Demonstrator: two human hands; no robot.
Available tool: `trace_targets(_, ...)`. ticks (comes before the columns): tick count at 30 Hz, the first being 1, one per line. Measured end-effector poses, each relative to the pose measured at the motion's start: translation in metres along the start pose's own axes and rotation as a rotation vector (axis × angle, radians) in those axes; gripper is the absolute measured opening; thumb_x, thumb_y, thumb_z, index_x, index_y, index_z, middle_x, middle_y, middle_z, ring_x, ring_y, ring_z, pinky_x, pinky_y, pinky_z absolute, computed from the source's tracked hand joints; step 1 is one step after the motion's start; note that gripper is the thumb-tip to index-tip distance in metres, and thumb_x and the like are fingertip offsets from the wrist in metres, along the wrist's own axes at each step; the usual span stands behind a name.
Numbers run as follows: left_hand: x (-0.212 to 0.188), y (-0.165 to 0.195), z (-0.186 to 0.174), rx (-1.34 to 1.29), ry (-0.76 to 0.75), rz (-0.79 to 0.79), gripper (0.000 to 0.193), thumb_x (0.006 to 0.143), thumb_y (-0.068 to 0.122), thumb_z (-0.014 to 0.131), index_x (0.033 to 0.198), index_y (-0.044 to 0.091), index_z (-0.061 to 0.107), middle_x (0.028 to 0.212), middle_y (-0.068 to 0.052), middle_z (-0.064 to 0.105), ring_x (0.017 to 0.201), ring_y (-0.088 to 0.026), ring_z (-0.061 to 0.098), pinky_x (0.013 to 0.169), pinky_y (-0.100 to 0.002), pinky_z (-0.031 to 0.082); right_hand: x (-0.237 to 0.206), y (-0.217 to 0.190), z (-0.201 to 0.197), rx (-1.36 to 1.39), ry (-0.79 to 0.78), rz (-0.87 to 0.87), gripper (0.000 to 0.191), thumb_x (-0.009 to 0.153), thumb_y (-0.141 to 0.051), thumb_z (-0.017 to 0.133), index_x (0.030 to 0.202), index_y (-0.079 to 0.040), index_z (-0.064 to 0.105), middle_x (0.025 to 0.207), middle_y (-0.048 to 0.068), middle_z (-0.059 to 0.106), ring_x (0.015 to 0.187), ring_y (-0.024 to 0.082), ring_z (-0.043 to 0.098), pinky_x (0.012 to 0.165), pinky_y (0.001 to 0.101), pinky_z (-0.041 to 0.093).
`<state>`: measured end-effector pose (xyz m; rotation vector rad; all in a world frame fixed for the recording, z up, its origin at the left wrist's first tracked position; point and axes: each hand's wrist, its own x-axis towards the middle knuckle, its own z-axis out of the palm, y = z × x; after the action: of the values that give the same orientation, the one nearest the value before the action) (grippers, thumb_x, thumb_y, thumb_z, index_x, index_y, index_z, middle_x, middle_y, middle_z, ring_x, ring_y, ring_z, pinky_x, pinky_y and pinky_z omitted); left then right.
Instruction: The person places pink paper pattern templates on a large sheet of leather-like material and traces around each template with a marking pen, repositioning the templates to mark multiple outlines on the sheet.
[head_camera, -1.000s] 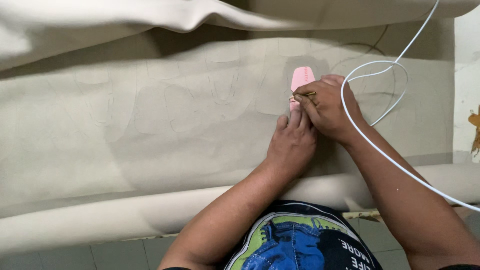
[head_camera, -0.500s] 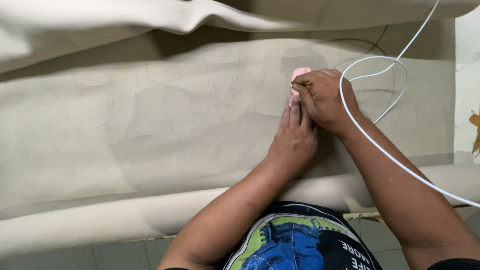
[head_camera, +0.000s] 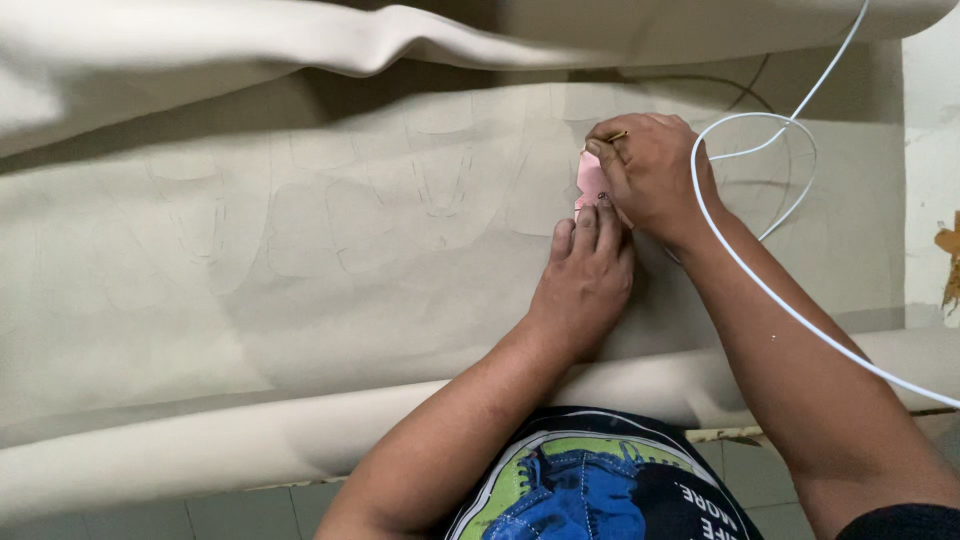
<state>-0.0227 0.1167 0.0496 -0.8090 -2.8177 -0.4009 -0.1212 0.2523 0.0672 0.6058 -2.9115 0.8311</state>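
A thin pen (head_camera: 612, 137) was pinched in the closed right hand (head_camera: 650, 175), which had been shifted up along the pink template (head_camera: 590, 180). That template was pressed flat by the left hand (head_camera: 585, 275) onto beige fabric (head_camera: 300, 240), and was now mostly covered.

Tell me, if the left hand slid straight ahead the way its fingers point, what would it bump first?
The left hand points up the cloth. Its fingertips already touch the pink template, so it would push that first. The right hand is just beyond, holding a pen.
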Motion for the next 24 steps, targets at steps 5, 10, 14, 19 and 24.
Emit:
trace_targets(5, 0.001, -0.009, -0.001, -0.071, 0.014, -0.020, 0.029, 0.093, 0.015, 0.056, 0.114, 0.003, 0.072, 0.138, -0.020, 0.057, 0.126, -0.032, 0.055, 0.104, -0.044, 0.039, 0.000, 0.000, 0.003, 0.095, -0.060, 0.086, 0.016, 0.102, -0.017, 0.065, 0.100, -0.004, 0.075, 0.100, 0.013, 0.074, 0.096, 0.033, 0.070, 0.091, 0.0432, 0.054)
trace_targets(10, 0.011, -0.032, 0.003, -0.259, -0.084, -0.070, 0.017, 0.088, 0.019, 0.062, 0.098, 0.019, 0.076, 0.143, -0.011, 0.054, 0.115, -0.024, 0.058, 0.099, -0.045, 0.039, 0.001, 0.005, 0.003, 0.085, 0.018, 0.049, 0.015, 0.103, -0.018, 0.068, 0.103, -0.004, 0.075, 0.101, 0.012, 0.075, 0.096, 0.033, 0.070, 0.088, 0.0427, 0.054)
trace_targets(14, 0.012, -0.041, 0.002, -0.268, -0.116, -0.091, 0.021, 0.089, 0.019, 0.063, 0.104, 0.024, 0.077, 0.144, -0.002, 0.053, 0.114, -0.020, 0.058, 0.097, -0.043, 0.039, -0.001, 0.010, 0.004, 0.069, 0.052, 0.070, 0.016, 0.105, -0.018, 0.069, 0.102, -0.003, 0.075, 0.106, 0.012, 0.076, 0.098, 0.031, 0.071, 0.087, 0.0402, 0.056)
trace_targets(19, 0.009, -0.049, -0.002, -0.384, -0.099, -0.117, 0.023, 0.088, 0.021, 0.063, 0.105, 0.025, 0.078, 0.145, -0.002, 0.052, 0.114, -0.020, 0.057, 0.096, -0.042, 0.036, -0.004, 0.011, 0.004, 0.137, 0.028, 0.052, 0.016, 0.104, -0.016, 0.066, 0.107, -0.003, 0.075, 0.107, 0.012, 0.075, 0.099, 0.029, 0.071, 0.088, 0.0379, 0.056)
trace_targets(24, 0.001, -0.053, -0.004, -0.409, -0.160, -0.134, 0.023, 0.089, 0.023, 0.061, 0.099, 0.029, 0.081, 0.144, -0.002, 0.055, 0.118, -0.021, 0.057, 0.099, -0.043, 0.035, -0.016, 0.010, -0.004, 0.078, -0.007, 0.081, 0.014, 0.104, -0.014, 0.067, 0.108, -0.003, 0.075, 0.108, 0.013, 0.075, 0.099, 0.030, 0.071, 0.087, 0.0382, 0.056)
